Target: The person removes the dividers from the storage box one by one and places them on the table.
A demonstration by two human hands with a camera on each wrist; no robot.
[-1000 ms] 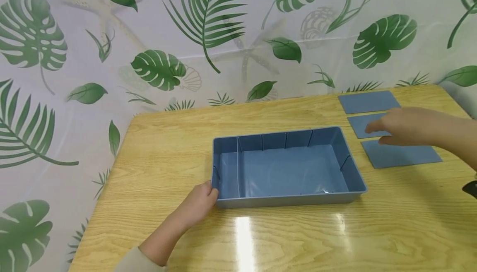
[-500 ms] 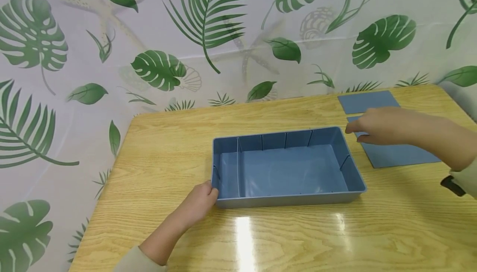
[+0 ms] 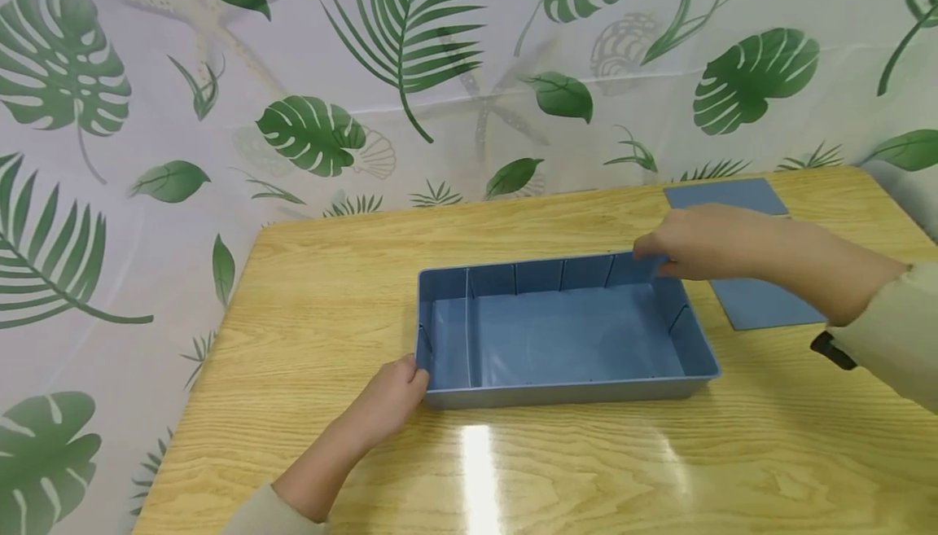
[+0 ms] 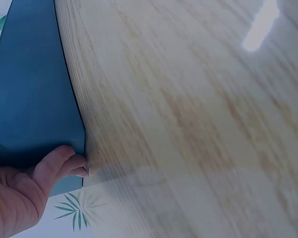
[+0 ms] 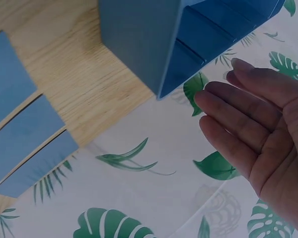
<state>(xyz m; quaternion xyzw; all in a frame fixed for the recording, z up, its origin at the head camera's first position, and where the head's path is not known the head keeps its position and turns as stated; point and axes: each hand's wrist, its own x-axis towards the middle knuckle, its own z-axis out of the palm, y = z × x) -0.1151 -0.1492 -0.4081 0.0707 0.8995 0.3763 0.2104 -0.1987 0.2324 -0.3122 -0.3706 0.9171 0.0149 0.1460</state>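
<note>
A shallow blue storage box (image 3: 557, 393) sits on the table, with one upright divider (image 3: 468, 331) across it near its left end. Slots line its inner walls. My left hand (image 3: 388, 396) grips the box's front left corner; in the left wrist view its fingers curl against the outside of the wall. Over the back right corner of the box hovers my right hand (image 3: 707, 240). The right wrist view shows this hand (image 5: 268, 129) with relaxed, extended fingers and nothing in them, apart from the box rim.
Flat blue panels lie right of the box: a far panel (image 3: 725, 195), a middle panel (image 5: 30, 134) mostly hidden by my right arm in the head view, and a near panel (image 3: 765, 303). Behind the wooden table (image 3: 330, 299) hangs a leaf-patterned cloth (image 3: 454, 30).
My right hand has moved left, from above the flat panels to over the box's back right corner. My left hand and the box have stayed in place.
</note>
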